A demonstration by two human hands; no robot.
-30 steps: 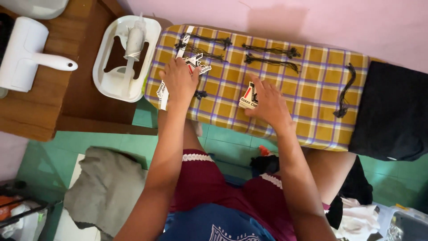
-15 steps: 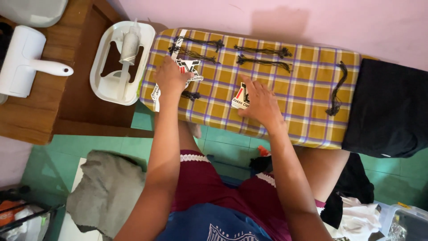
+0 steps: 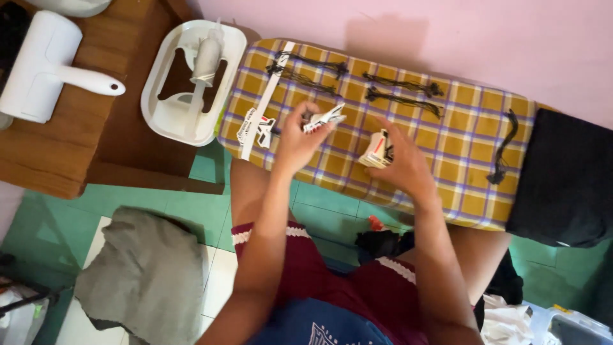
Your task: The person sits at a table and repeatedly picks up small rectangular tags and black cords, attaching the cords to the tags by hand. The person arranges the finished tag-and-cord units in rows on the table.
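Note:
A yellow checked board (image 3: 447, 137) lies across my lap. My left hand (image 3: 295, 140) is lifted above it and pinches a small white tag with red and black print (image 3: 324, 119). My right hand (image 3: 405, 163) rests on the board and holds a small stack of the same tags (image 3: 377, 149). More tags (image 3: 255, 126) and a long white strip (image 3: 265, 101) lie at the board's left end. Bundles of black strings (image 3: 306, 70) (image 3: 402, 94) lie along the far side, and one more bundle (image 3: 503, 153) lies near the right end.
A white plastic tray with a white tool (image 3: 191, 80) sits on a wooden table (image 3: 70, 147) to the left, beside a white handled device (image 3: 45, 67). A black cloth (image 3: 568, 179) lies right of the board. A grey cloth (image 3: 147, 275) lies on the green floor.
My left hand has lifted off the tags at the board's left and now holds one tag up. My right hand has shifted right, still on its stack.

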